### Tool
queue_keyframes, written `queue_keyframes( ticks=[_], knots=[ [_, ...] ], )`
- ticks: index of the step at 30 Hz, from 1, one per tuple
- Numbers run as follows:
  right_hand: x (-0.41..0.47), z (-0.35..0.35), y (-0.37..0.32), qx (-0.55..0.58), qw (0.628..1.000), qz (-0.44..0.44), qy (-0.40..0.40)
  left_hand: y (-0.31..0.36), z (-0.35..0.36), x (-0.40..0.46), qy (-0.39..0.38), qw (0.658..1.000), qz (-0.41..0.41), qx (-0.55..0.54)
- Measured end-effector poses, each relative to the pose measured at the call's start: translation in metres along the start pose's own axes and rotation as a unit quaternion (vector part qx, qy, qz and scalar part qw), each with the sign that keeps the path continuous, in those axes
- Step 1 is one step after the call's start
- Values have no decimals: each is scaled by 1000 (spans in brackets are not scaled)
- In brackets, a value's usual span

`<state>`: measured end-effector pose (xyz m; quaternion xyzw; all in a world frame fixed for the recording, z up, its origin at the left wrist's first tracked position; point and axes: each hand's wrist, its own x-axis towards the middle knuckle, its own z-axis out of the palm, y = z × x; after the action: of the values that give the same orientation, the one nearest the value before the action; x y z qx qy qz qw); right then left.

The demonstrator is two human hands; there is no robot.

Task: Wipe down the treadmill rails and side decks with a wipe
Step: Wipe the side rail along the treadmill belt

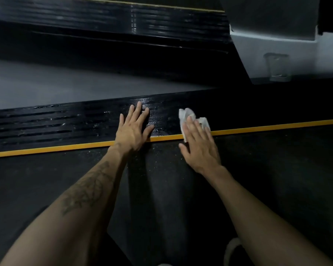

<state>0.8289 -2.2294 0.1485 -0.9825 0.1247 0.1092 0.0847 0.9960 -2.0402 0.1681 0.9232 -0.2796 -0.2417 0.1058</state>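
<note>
wipe [192, 120] white, crumpled (mid-frame) | right hand [199, 146] flat, pressing it on ribbed deck [65, 123] | left hand [133, 129] spread flat

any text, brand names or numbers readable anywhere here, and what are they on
None can be read.
The ribbed side deck, the yellow stripe and the wipe under the right hand bear no lettering.
The left forearm tattoo looks like a drawing, not words.

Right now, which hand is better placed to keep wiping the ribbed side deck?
The right hand: it already presses the wipe on the side deck. The left hand lies flat and bare.
</note>
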Motion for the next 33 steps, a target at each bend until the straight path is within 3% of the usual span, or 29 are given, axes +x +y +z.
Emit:
queue_keyframes(
  ticks=[5,9,13,16,20,23,27,29,33],
  knots=[
    [22,-3,-26,10,998,58,-4,-5,10,-1,44,999,15,1],
    [19,6,-43,-5,998,-63,-5,-7,17,-3,79,997,14,6],
    [11,12,-4,-23,990,-136,36,-7,20,-4,89,996,12,8],
    [12,7,19,-45,993,-97,39,-5,14,-4,69,998,4,7],
    [27,-3,-21,12,1000,5,28,-3,5,-5,64,998,7,-21],
    [26,2,-44,8,998,-61,8,-4,0,-8,103,994,-21,-21],
    [12,11,-10,-10,985,-170,25,-9,-6,-11,103,991,-78,-18],
    [11,11,5,-34,987,-154,36,-11,-6,-13,88,992,-88,-7],
    [28,4,-22,4,999,-26,37,-11,-4,-11,81,992,-97,-8]
  ],
)
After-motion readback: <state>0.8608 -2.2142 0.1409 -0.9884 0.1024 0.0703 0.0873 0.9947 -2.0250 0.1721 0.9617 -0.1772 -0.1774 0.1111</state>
